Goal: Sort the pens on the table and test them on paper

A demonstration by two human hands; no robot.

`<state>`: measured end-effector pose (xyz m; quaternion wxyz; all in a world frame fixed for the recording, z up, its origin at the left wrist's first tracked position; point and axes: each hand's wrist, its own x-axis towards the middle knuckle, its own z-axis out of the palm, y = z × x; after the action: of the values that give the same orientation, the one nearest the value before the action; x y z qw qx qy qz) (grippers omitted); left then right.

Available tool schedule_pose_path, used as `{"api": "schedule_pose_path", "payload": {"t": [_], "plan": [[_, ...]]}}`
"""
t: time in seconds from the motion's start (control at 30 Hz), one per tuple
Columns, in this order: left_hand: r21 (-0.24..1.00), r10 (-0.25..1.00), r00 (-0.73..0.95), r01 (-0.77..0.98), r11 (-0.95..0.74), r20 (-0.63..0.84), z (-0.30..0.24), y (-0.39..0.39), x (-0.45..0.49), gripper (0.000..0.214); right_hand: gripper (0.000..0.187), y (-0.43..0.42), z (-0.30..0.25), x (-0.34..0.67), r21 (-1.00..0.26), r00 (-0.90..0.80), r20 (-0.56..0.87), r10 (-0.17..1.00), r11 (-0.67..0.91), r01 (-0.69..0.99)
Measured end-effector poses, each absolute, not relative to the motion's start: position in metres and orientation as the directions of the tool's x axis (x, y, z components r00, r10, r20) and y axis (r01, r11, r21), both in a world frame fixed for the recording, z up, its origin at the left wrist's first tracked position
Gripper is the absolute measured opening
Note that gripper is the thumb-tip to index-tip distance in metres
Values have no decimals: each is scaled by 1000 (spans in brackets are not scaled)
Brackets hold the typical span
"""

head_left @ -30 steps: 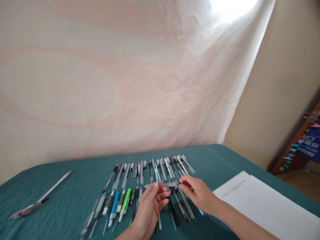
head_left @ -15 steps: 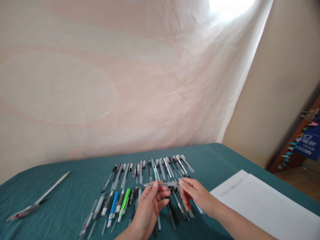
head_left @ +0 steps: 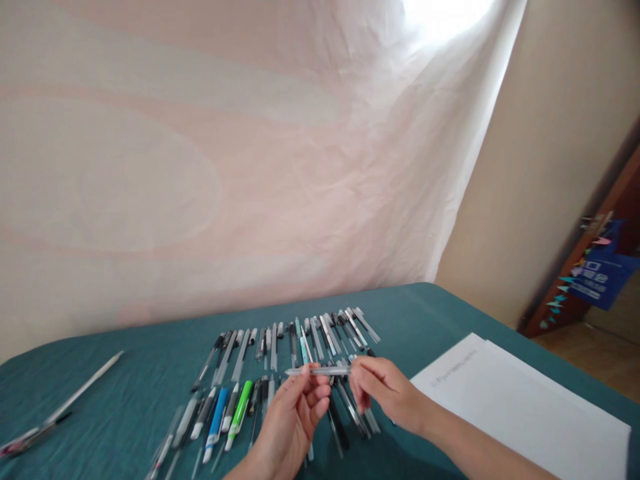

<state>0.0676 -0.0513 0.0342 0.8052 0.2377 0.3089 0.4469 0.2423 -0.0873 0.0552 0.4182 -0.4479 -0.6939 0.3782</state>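
A clear pen (head_left: 320, 371) is held level between both hands just above the table. My left hand (head_left: 293, 420) pinches its left part with thumb and fingertips. My right hand (head_left: 383, 392) grips its right end with the fingers curled. Below and behind the hands lie two rows of several pens (head_left: 280, 340) on the teal cloth, among them a green one (head_left: 239, 405) and a blue one (head_left: 215, 421).
The table is covered by a teal cloth (head_left: 140, 373). White paper sheets (head_left: 520, 407) lie at the right. A long white pen (head_left: 83, 393) and a darker one (head_left: 30, 437) lie apart at the far left. A pale curtain hangs behind; a doorway shows at the right.
The view has shifted a little, so everything sits slightly further left. Both hands still hold the clear pen in the same way; the right fingers have curled a bit more.
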Motion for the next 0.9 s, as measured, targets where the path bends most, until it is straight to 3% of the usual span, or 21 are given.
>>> {"api": "schedule_pose_path", "payload": {"t": [0.07,0.17,0.3,0.4,0.5,0.63,0.73,0.9], "plan": [[623,840,448,-573,532,-305,36,-55,69,12,31,-89,56,244,-819,-252,377,891,448,360],[618,791,551,-532,579,-266,37,-64,73,13,42,-94,59,241,-673,-298,505,810,585,451],[685,772,607,-484,545,-186,30,-76,80,17,38,-103,73,232,-416,-507,469,723,687,595],[813,776,619,-385,437,-124,27,-80,81,24,33,-108,92,235,-251,-562,413,716,683,686],[979,772,633,-187,83,56,29,-80,77,30,30,-108,111,255,-297,-430,436,790,578,760],[916,730,584,-61,-396,355,31,-82,73,28,30,-95,104,303,-441,-235,324,916,366,820],[857,692,569,-45,-513,444,25,-84,75,23,30,-84,68,344,-414,-154,242,958,245,876],[847,659,606,-47,-530,446,14,-83,77,23,30,-83,9,386,-381,-33,272,962,139,914]]}}
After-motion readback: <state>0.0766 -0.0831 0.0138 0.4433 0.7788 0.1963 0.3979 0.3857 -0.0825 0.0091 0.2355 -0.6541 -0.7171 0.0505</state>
